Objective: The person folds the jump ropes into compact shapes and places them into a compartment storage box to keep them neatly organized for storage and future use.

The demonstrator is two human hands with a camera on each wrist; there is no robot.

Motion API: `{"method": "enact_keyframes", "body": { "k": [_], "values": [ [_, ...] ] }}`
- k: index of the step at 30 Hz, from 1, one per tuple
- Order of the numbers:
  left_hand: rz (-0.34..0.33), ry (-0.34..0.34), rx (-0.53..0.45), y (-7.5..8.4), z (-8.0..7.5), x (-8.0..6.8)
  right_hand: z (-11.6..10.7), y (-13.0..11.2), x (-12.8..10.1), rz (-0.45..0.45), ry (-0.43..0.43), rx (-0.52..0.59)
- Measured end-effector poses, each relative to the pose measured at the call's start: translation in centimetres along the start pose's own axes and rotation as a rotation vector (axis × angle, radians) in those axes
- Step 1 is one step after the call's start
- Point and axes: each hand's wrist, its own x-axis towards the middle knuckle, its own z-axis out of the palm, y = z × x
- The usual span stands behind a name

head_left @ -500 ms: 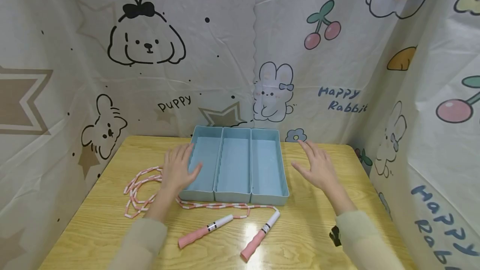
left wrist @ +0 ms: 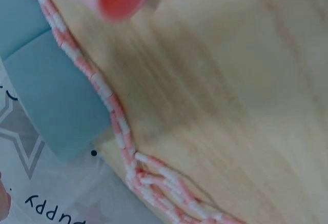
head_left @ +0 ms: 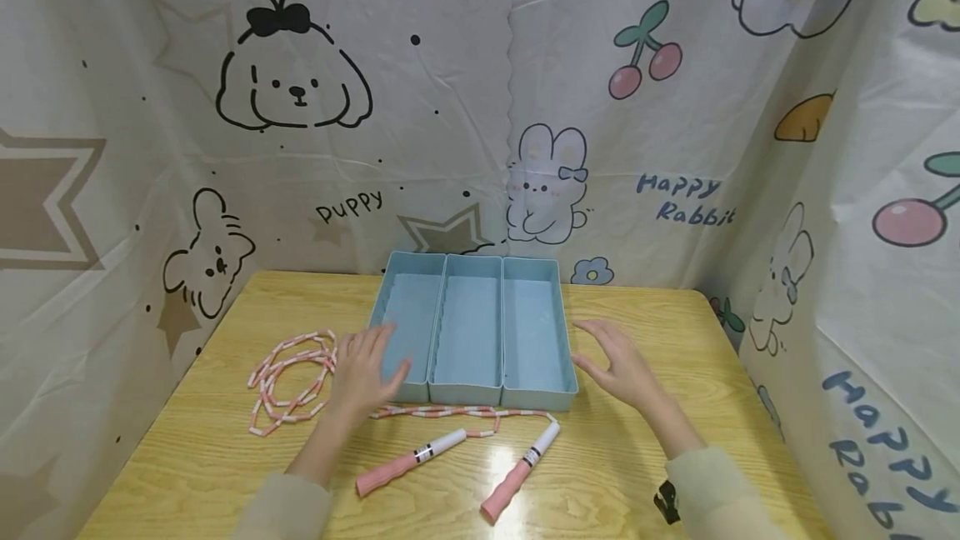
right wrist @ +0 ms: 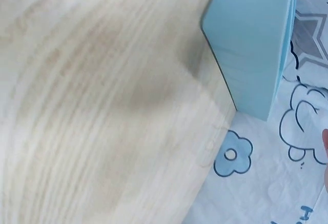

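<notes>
A light blue box (head_left: pixel 467 394) with three compartments stands on the table, and its side wall (right wrist: pixel 246 44) shows in the right wrist view. Over its near left corner is my left hand (head_left: pixel 363 377), fingers spread; whether it touches the box I cannot tell. My right hand (head_left: pixel 622 369) hovers beside the right wall, fingers apart and holding nothing. A pink and white beaded jump rope (head_left: pixel 281 419) lies coiled left of the box and runs along its front. The rope's two pink handles, a left one (head_left: pixel 386 473) and a right one (head_left: pixel 510 490), lie in front.
The wooden table (head_left: pixel 187 473) backs onto a printed white curtain (head_left: pixel 450 90), which also hangs at both sides. A small black object (head_left: pixel 666 502) lies by the right sleeve (head_left: pixel 716 486).
Both hands have come nearer to me and lower in the head view. The right hand has also shifted slightly left, toward the box. Box and jump rope have stayed put.
</notes>
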Motion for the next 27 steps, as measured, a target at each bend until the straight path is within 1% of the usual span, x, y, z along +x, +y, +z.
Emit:
{"method": "enact_keyframes", "body": {
  "k": [2, 4, 6, 10, 13, 15, 16, 19, 23, 27],
  "values": [
    [0.023, 0.022, -0.002, 0.2, 0.1, -0.6, 0.6, 0.0, -0.4, -0.068, 0.030, 0.042],
    [0.036, 0.032, -0.013, 0.4, 0.2, -1.2, 1.1, -0.2, -0.7, -0.099, 0.047, 0.093],
    [0.035, 0.018, -0.030, 0.7, 0.2, -1.8, 1.6, -0.3, -1.0, -0.091, 0.049, 0.145],
    [0.062, 0.032, -0.058, 1.0, 0.4, -2.9, 2.4, -0.6, -1.5, -0.059, 0.049, 0.214],
    [0.093, 0.057, -0.075, 1.3, 0.7, -3.7, 2.9, -0.9, -1.8, -0.067, 0.051, 0.247],
    [0.104, 0.060, -0.076, 1.5, 0.7, -4.2, 3.2, -1.2, -2.0, -0.084, 0.056, 0.266],
    [0.109, 0.056, -0.077, 1.7, 0.8, -4.5, 3.3, -1.4, -2.1, -0.092, 0.060, 0.275],
    [0.101, 0.012, -0.075, 2.2, 0.8, -5.3, 3.1, -2.7, -2.0, -0.119, 0.066, 0.300],
    [0.071, -0.052, -0.084, 2.6, 0.7, -6.4, 2.6, -4.3, -2.1, -0.136, 0.048, 0.333],
    [0.037, -0.109, -0.113, 2.9, 0.6, -7.3, 2.9, -4.6, -2.4, -0.143, 0.035, 0.356]
  ]
}}
